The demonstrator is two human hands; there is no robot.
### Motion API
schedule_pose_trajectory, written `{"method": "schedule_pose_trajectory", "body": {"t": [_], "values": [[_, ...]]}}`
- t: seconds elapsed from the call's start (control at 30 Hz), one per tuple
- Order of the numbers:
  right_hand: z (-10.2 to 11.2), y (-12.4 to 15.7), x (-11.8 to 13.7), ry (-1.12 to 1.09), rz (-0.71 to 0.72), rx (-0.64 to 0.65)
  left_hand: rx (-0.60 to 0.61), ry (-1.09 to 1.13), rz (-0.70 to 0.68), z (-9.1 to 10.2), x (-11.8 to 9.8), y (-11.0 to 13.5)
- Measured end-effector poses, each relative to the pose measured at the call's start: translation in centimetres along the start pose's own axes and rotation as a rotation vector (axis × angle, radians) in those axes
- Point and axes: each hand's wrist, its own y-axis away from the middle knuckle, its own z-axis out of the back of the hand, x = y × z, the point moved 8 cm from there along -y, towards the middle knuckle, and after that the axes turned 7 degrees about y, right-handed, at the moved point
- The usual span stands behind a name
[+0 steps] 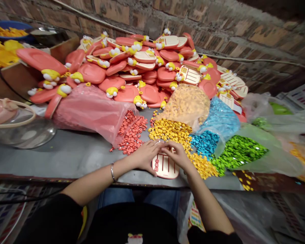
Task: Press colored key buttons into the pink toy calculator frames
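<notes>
Flat on the grey table near its front edge lies a small cream toy board (166, 168) with a red rim and red slots. Red round pieces (157, 165) sit along its left slot. My left hand (147, 156) wraps round the board's left side, thumb at the edge and fingers over the top. Above the board's upper end, my right hand (176, 153) has its fingers bent together close to the left fingertips. Whatever those right fingers hold is hidden. Just beyond both hands is a heap of yellow pieces (171, 130).
Behind stands a large pile of red toy boards (142, 67) with yellow-and-white heads. Bags spill red pieces (132, 135), blue pieces (205, 142) and green pieces (240, 150) onto the table (73, 154). A clear lidded container (22, 128) is at left, a brick wall (218, 30) behind.
</notes>
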Motion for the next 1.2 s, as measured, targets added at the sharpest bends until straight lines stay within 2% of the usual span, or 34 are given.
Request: {"method": "schedule_pose_trajectory", "body": {"t": [0.03,0.1,0.2,0.3,0.37,0.43,0.5,0.67,0.73,0.8,0.87,1.0,1.2], "values": [[0.1,-1.5,0.5,0.051,0.019,-0.033,-0.003,-0.009,-0.006,0.0,-0.1,0.0],[-1.5,-4.8,1.6,0.168,0.078,0.004,0.001,-0.023,-0.005,-0.2,-0.1,0.1],[-6.4,-9.2,2.6,0.420,0.129,0.204,0.033,0.001,0.014,-0.6,0.1,0.2],[-9.6,-11.6,2.6,0.587,0.107,0.299,0.057,0.037,0.014,-0.8,0.1,0.3],[-10.1,-12.1,3.0,0.585,0.126,0.294,0.053,0.036,0.011,-0.8,0.1,0.3],[-9.2,-11.9,3.5,0.507,0.158,0.263,0.033,0.024,0.007,-0.7,0.0,0.2],[-7.0,-10.9,3.7,0.377,0.174,0.202,0.009,0.002,-0.004,-0.5,-0.1,0.2],[0.9,-5.4,2.0,0.054,0.110,-0.019,0.007,-0.033,-0.021,-0.2,-0.2,0.1],[3.5,-2.3,0.5,0.065,0.042,-0.102,0.022,-0.024,-0.015,-0.2,-0.2,0.2],[4.9,0.4,-1.1,0.160,-0.027,-0.164,0.037,-0.012,-0.002,-0.3,-0.1,0.2],[4.9,2.3,-2.5,0.270,-0.075,-0.183,0.054,-0.006,0.013,-0.4,-0.1,0.2],[2.7,3.6,-4.2,0.380,-0.091,-0.156,0.064,0.003,0.031,-0.4,0.0,0.1],[1.6,5.2,-4.5,0.266,-0.095,-0.105,0.050,0.046,0.053,0.0,0.3,-0.1]]}}
